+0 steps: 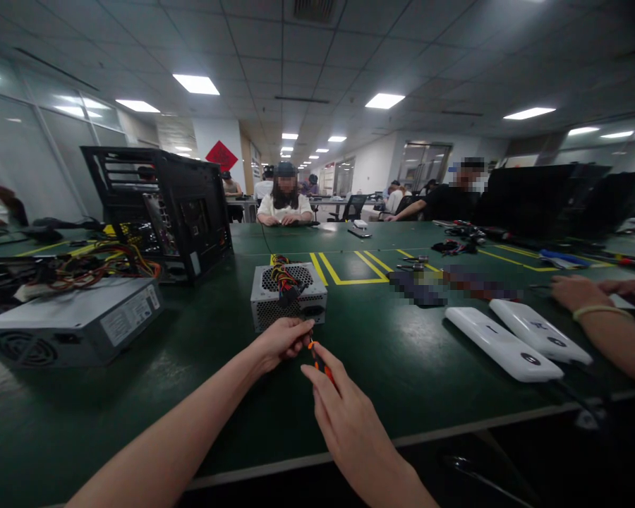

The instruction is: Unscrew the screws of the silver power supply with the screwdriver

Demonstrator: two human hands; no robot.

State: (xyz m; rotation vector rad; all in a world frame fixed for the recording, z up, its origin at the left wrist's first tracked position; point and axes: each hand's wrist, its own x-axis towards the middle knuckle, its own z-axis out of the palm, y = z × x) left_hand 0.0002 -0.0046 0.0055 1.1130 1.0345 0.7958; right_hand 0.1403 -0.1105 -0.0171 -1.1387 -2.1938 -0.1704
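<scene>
An orange-and-black screwdriver [326,368] is in my right hand [343,409], its handle between the thumb and fingers. The shaft points away from me, up toward my left hand [283,343]. Those left fingers are pinched together at the screwdriver's front end, and what they grip is hidden. Just beyond both hands stands a grey computer power supply [264,310] with perforated sides. A bundle of coloured cables [286,281] with black connectors lies on its top and hangs over the near face.
To the left are a larger power supply [85,317] and an open black computer case [206,226]. White devices [502,346] lie on the green table [391,395] to the right, near another person's arm [614,335]. A person [286,201] sits opposite.
</scene>
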